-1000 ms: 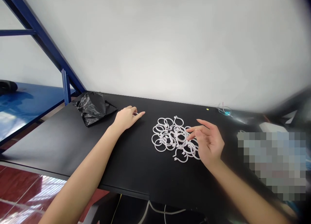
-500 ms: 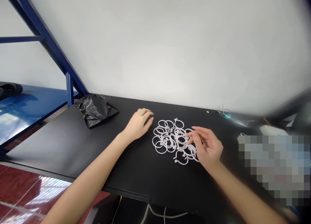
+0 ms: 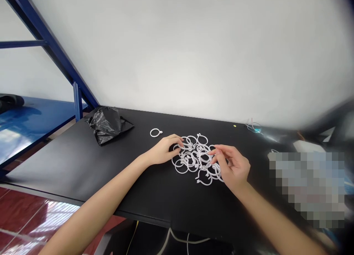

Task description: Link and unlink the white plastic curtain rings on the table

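Note:
A loose pile of white plastic open rings point(image 3: 190, 161) with small knobbed ends lies on the black tabletop point(image 3: 155, 196). My left hand point(image 3: 163, 150) is at the pile's left edge, its thumb and forefinger closed on one ring point(image 3: 184, 148). At the pile's right side my right hand point(image 3: 233, 166) hovers with bent fingers apart and no ring visible in its grasp; it hides part of the pile. A single white ring point(image 3: 155, 133) lies by itself behind my left hand, apart from the pile.
A crumpled black plastic bag point(image 3: 107, 126) lies at the back left. Blue metal framing point(image 3: 59, 59) rises on the left. A clear plastic item point(image 3: 256, 129) lies near the wall at right, beside a blurred-out patch point(image 3: 309, 188). Cables point(image 3: 188, 241) hang below the front edge.
A single ring now lies where my left hand was. That hand has moved right and nearer, onto the pile, and closed on another ring. My right hand has barely shifted.

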A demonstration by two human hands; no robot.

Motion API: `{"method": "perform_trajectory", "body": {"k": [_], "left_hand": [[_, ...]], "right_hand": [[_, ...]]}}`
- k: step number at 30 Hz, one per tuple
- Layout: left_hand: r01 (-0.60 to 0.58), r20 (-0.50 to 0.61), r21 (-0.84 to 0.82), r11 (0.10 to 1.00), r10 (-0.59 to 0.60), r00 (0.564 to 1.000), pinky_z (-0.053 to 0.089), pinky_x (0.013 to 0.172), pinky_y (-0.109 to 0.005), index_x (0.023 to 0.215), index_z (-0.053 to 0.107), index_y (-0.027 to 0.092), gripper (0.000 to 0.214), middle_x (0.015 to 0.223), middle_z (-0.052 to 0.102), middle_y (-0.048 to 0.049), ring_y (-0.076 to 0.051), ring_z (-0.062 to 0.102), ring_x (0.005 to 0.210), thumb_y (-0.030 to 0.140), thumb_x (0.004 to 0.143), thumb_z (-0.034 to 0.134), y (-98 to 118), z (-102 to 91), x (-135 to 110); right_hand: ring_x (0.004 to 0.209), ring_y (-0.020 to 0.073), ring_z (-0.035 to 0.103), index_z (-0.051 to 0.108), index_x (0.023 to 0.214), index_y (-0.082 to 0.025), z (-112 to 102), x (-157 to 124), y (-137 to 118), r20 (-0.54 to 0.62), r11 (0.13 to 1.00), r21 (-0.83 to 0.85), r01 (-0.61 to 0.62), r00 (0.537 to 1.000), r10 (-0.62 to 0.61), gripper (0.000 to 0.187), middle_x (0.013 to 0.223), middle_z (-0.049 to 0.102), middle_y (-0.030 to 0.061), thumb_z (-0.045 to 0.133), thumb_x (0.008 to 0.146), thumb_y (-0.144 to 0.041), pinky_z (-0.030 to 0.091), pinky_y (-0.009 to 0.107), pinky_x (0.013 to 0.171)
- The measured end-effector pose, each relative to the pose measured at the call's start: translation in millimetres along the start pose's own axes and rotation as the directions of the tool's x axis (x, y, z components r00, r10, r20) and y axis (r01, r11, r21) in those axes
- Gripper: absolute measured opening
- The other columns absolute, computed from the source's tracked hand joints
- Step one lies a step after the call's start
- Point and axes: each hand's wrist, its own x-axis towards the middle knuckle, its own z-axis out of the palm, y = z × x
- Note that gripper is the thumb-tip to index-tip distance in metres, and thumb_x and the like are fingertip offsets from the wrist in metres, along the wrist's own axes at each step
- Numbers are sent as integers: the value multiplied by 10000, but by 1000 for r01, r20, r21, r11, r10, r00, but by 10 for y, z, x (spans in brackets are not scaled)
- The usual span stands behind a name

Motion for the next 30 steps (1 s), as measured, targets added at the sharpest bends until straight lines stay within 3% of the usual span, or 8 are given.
{"method": "perform_trajectory", "body": {"k": [4,7,12,16,19,25,28,30], "left_hand": [[124,75,-273,954,-107,991,487,928,-356,923,634,162,150,1173,626,-100,-209,611,1070,302,890,589,24,-77,-3],[222,167,-468,855,-160,973,494,886,-327,879,645,142,195,1098,665,-92,-185,633,979,337,876,633,55,-144,-11],[288,173,-676,679,-234,957,466,909,-298,890,657,145,203,1013,702,-70,-164,631,991,348,880,655,159,-108,-26],[296,266,-803,518,-133,955,474,902,-292,829,643,133,221,951,685,-62,-149,635,936,340,907,625,237,7,-43],[327,331,-859,393,-60,942,498,839,-283,789,612,123,246,821,655,-45,-139,651,823,334,916,611,267,71,-58],[395,384,-882,257,-95,918,518,745,-283,695,530,136,321,698,561,-9,-139,627,721,373,894,619,295,136,-29],[394,347,-871,295,-198,917,522,731,-298,720,483,163,332,736,554,-13,-139,594,726,422,918,548,349,192,-10],[296,184,-814,499,-261,948,514,697,-297,830,507,172,359,815,580,-35,-141,578,719,494,958,416,399,243,-26]], "right_hand": [[494,106,641,648,985,-191,8,15,-10,-9,1000,-3,-10,1000,10,144,757,717,8,591,881,-109,526,256,519],[489,106,638,639,1004,-191,14,14,-12,-6,1000,6,-26,1000,26,148,751,716,7,586,886,-119,527,255,511],[508,111,640,639,1034,-203,12,0,-5,53,1000,-1,-29,998,29,167,776,718,8,585,890,-140,553,272,540],[654,132,674,612,1212,-238,25,32,-41,275,1000,8,-21,961,18,343,982,712,50,618,876,-167,593,285,584],[738,140,664,612,1256,-260,37,65,-87,402,994,68,80,910,-101,416,1051,690,64,641,857,-144,597,263,564],[696,152,680,721,1043,-236,36,80,-161,350,974,37,223,910,-222,215,881,737,47,636,869,-143,589,264,561],[671,160,677,725,982,-238,66,52,-170,297,958,-35,286,918,-264,182,828,734,40,641,862,-131,581,285,569],[671,163,675,719,966,-236,109,21,-179,268,953,-60,296,925,-270,173,828,730,45,636,864,-124,579,292,571]]}}
